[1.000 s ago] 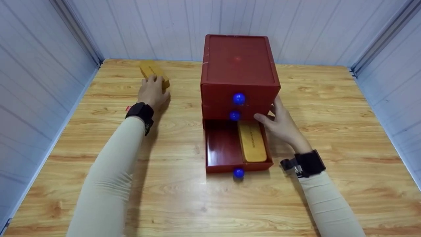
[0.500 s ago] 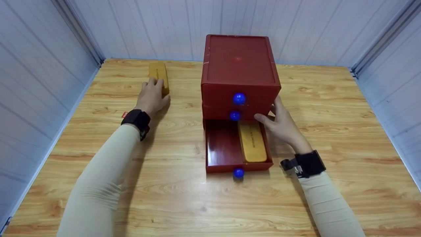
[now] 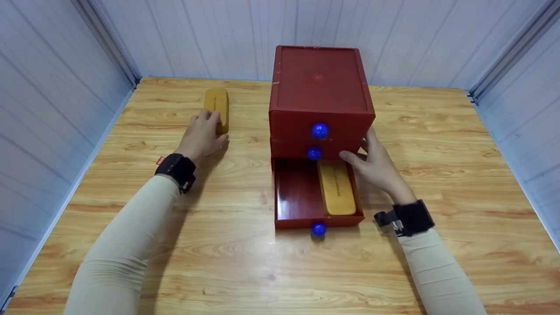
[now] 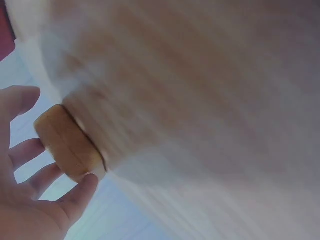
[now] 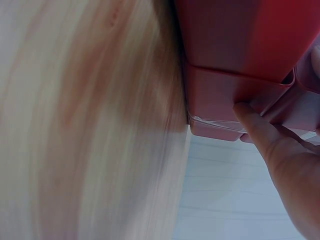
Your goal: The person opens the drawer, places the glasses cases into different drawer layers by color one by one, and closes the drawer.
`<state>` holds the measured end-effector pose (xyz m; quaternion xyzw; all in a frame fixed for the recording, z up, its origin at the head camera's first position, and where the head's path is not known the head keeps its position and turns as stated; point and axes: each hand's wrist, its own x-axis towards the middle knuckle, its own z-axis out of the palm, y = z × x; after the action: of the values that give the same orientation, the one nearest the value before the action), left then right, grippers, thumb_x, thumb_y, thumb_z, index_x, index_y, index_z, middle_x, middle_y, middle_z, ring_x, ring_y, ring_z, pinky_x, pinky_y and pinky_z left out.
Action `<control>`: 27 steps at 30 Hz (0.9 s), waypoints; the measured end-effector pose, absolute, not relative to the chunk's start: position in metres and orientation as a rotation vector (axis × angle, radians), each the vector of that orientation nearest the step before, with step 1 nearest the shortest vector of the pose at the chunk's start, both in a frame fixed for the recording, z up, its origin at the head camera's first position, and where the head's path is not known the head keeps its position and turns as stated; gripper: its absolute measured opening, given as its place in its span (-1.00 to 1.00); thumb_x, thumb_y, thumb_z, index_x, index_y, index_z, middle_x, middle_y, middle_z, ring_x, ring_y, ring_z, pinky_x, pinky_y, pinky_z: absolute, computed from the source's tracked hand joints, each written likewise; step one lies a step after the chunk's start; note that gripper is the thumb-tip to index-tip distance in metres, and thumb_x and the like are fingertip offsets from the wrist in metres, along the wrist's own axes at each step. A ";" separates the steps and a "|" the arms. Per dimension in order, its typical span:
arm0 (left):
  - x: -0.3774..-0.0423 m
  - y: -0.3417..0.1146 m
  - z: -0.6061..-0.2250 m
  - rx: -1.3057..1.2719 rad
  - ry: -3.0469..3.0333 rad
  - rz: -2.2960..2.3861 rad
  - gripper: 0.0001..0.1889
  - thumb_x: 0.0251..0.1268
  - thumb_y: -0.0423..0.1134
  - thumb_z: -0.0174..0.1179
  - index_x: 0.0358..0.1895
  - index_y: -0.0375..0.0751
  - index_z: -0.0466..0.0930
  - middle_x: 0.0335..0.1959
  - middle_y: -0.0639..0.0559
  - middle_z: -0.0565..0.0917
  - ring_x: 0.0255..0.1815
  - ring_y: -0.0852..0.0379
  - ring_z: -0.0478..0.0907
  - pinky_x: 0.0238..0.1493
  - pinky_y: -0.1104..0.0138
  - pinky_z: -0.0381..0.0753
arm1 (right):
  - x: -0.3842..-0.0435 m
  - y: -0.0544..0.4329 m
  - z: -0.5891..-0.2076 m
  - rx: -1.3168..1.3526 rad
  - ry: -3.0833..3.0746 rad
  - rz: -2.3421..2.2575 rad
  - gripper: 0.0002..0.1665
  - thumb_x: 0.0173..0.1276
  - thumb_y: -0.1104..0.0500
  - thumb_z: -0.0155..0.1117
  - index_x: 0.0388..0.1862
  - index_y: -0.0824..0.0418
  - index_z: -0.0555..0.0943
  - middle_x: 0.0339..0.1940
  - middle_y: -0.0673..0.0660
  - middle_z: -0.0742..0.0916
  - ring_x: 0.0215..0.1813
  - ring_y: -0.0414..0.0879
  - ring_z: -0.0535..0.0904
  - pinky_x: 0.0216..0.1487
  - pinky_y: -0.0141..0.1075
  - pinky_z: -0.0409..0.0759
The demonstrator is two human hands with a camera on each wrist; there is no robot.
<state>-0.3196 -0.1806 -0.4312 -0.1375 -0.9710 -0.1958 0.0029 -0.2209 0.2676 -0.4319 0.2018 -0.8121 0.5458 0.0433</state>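
A yellow oblong case with small lettering lies on the table at the far left. My left hand touches its near left part with the fingers. In the left wrist view the fingers reach along one side of the case, and the thumb stands apart from it. A red drawer cabinet with blue ball knobs stands right of the middle. My right hand holds its right front corner, thumb on the front and fingers along the side. The bottom drawer is pulled out. A second yellow case lies in its right half.
The wood-patterned table spreads around the cabinet. Pale panel walls bound it at the back and both sides. Two closed drawers sit above the pulled-out one, with their blue knobs on the front.
The case at the left has turned to lie more nearly straight front to back and slid nearer, to the right. My left hand has drawn back slightly with it. My right hand has stayed put.
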 end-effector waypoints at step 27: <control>-0.349 -0.155 -0.425 0.151 -3.072 -0.763 -0.12 0.48 0.00 0.25 0.73 -0.06 0.02 0.47 -0.56 0.28 0.44 -0.54 0.27 0.37 -0.28 0.43 | -0.220 0.269 -0.430 0.618 -2.501 1.680 0.06 0.55 0.16 0.37 0.78 -0.23 -0.04 0.73 -0.05 0.25 0.66 0.10 0.28 0.20 -0.31 0.67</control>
<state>-0.3490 -0.1554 -0.4246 0.0478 -0.9693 -0.2407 -0.0134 -0.2199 0.2685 -0.4302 0.2009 -0.8127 0.5459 0.0330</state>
